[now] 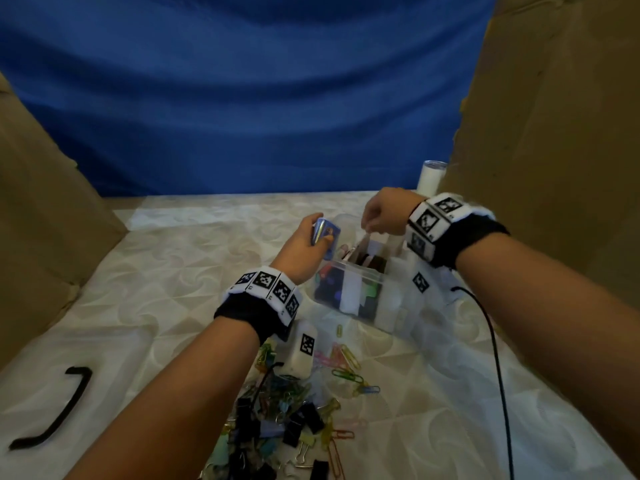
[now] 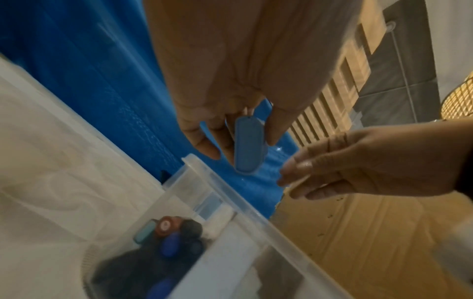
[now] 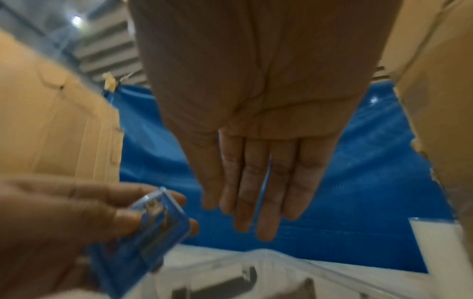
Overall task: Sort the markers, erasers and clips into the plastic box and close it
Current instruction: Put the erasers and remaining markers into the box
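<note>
While our left hand [image 1: 300, 249] pinches the small flat blue plastic-wrapped eraser [image 1: 325, 233] by its edges just beside the clear plastic box [image 1: 360, 289], our right hand [image 1: 384, 211], fingers straight and empty, hovers above; light, stiff, slick wrapper, so an edge grip looks best.

Clear, seemingly glossy plastic box [image 1: 360, 271]

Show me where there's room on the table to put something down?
Bare cloth lies between the black strap and the left forearm, and right of the black cable. The clip pile before the plastic box is crowded.
</note>
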Demonstrator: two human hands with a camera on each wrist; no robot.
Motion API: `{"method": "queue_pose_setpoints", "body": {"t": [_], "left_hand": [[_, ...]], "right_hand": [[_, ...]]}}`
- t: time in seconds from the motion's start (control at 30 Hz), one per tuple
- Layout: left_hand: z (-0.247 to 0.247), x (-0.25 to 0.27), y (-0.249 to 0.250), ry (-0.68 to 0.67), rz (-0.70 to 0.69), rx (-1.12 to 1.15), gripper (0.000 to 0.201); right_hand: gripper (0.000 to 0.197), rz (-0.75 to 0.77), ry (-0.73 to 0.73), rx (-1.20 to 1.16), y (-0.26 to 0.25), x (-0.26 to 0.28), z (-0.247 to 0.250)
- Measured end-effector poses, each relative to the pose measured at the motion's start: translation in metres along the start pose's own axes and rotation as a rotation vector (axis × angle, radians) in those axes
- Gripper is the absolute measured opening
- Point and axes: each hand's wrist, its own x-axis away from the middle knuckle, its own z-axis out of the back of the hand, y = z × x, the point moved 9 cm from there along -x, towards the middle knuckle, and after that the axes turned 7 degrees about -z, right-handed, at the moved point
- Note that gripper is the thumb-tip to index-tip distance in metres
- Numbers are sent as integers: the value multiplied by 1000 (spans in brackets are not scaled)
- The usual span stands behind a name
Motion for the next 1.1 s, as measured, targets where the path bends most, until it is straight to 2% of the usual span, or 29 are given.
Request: {"method": "queue_pose_setpoints", "body": {"t": [0.1, 0.17, 0.27, 0.37, 0.43, 0.5, 0.57, 0.63, 0.73, 0.8, 0.87, 0.9, 0.97, 1.03, 1.07, 1.1], "left_hand": [[-7, -1, 18, 31, -52, 67, 48], [-10, -1, 32, 69, -101, 90, 39], [-13, -6, 38, 98, -110, 161, 31], [-15, -7, 37, 85, -78, 106, 47], [-16, -9, 34, 58, -72, 11, 64], [-15, -9, 25, -23, -59, -227, 71], [-12, -5, 7, -137, -35, -552, 68], [-10, 0, -8, -221, -35, -738, 55], [-6, 1, -16, -220, -72, -795, 38], [-4, 0, -14, -216, -97, -790, 34], [1, 2, -13, -215, -103, -741, 32], [4, 3, -13, -215, -101, -718, 32], [10, 9, -12, -227, -109, -705, 33], [18, 16, -13, -247, -103, -712, 36], [23, 19, -13, -250, -95, -719, 36], [28, 22, -14, -249, -85, -729, 36]], "right_hand": [[38, 3, -120, -353, -5, 6, 3], [45, 7, -236, -473, -12, 9, -4], [32, 31, -232, -449, -14, 4, -4], [26, 24, -203, -438, -11, -4, 0], [27, 3, -155, -362, 0, -15, 4], [32, -51, -47, -158, 18, -30, 10], [25, -107, 45, 141, 34, -37, 14], [24, -122, 63, 399, 37, -43, 8], [18, -78, -47, 529, 27, -53, -12], [13, -79, -92, 601, 21, -55, -16], [16, -98, -92, 700, 20, -51, -12], [10, -94, -100, 725, 17, -47, -13], [25, -76, -105, 719, 13, -53, -21], [21, -31, -152, 676, 1, -68, -38], [20, -17, -172, 632, 6, -97, -57], [29, 7, -173, 610, 2, -109, -67]]}}
